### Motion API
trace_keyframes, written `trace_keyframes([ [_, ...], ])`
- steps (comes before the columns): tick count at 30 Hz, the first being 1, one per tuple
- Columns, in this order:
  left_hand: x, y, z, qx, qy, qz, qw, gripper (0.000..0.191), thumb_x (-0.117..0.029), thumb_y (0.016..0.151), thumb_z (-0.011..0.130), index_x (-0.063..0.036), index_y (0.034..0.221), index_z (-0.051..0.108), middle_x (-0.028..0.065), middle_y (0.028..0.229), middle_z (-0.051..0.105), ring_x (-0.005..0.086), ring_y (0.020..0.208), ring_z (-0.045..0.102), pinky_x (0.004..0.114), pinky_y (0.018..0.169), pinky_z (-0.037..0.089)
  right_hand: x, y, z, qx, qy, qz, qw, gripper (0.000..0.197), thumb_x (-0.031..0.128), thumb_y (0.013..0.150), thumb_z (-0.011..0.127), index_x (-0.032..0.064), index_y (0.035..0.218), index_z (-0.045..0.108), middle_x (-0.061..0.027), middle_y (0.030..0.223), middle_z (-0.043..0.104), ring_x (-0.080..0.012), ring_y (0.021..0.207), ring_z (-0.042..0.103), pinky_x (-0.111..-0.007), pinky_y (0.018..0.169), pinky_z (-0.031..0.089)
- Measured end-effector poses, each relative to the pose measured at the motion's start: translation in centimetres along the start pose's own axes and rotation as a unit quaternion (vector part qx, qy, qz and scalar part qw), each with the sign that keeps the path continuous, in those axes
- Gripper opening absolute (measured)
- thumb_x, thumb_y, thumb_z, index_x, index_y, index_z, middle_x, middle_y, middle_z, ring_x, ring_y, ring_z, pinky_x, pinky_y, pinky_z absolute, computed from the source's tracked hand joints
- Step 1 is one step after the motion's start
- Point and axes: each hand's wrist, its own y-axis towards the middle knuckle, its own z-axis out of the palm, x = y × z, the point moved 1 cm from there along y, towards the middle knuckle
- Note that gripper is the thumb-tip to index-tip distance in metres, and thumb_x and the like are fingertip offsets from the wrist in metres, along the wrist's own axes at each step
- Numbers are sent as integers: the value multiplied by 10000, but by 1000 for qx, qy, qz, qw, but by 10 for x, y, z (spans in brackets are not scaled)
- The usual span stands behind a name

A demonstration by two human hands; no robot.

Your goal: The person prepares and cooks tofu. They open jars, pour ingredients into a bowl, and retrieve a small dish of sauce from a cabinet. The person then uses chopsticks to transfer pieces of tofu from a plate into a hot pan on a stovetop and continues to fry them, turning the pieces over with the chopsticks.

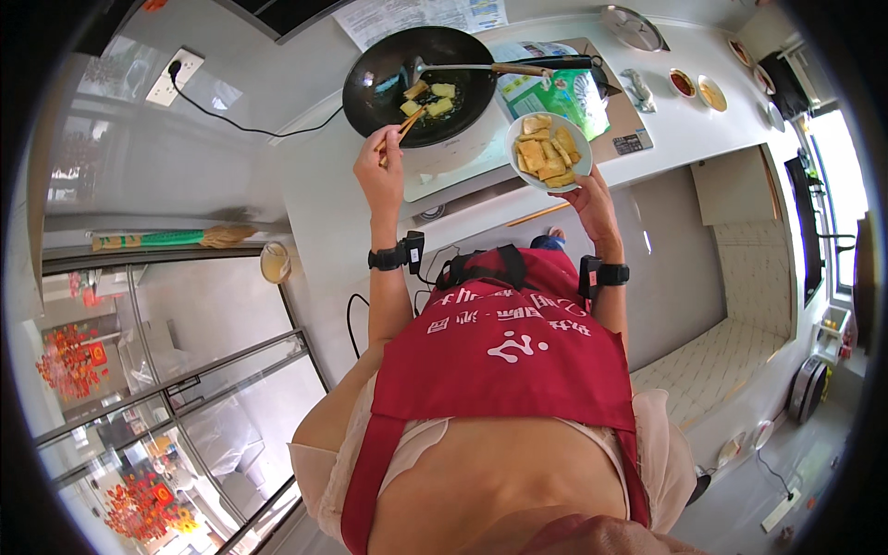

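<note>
My left hand (385, 166) grips a pair of wooden chopsticks (411, 123), whose tips reach into a black wok (374, 66). Several pale yellow tofu-like pieces (442, 91) lie in oil at the wok's bottom, close to the tips. In my right hand (593, 205) is a white plate (515, 156), held by its near edge beside the wok. Several golden-brown fried pieces (551, 166) of similar food are piled on it. A metal spatula (458, 67) with a wooden handle rests in the wok, its handle stretching right alongside the wok's black handle (569, 62).
Under the handles lies a green-and-white plastic package (548, 94). Behind it to the right are a pan lid (633, 29), a bowl of red sauce (682, 82) and a bowl of yellowish contents (712, 94). A black power cord (250, 130) runs from a wall socket (175, 76) towards the cooker.
</note>
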Motion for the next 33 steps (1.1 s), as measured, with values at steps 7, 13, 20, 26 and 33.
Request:
trace_keyframes([
  [7,-5,-10,-11,-40,2,-25,999,279,-229,1064,603,13,1086,740,73,902,747,94,674,631,245,637,520,5,10,-6,55,-7,6,998,581,101,997,436,6,1561,336,-191,1415,564,-304,1147,671,-457,991,571],
  [13,-4,-3,-3,-37,-14,0,999,235,-204,1050,627,6,1068,731,80,933,726,126,660,652,263,609,528,9,11,-8,59,-21,15,998,550,115,1001,433,-9,1532,364,-181,1419,576,-293,1177,667,-453,1007,566],
  [20,7,24,22,53,131,156,978,168,-157,1018,616,-19,1068,696,176,1008,707,400,894,672,418,771,546,14,11,-6,74,-22,7,997,547,122,1005,439,-6,1532,365,-178,1433,569,-291,1187,663,-448,1013,564],
  [26,13,28,23,56,160,156,973,218,-199,1033,592,-10,1056,698,171,1003,708,404,885,668,440,770,540,14,8,-7,78,-13,-2,997,564,120,1001,440,-4,1545,352,-174,1438,565,-286,1187,663,-441,1019,563],
  [33,8,23,15,86,93,61,990,264,-205,1049,584,23,1056,716,164,893,724,265,709,691,357,665,532,15,5,-4,62,-22,-1,998,588,119,996,442,-4,1561,333,-183,1418,580,-283,1160,677,-437,1021,565],
])
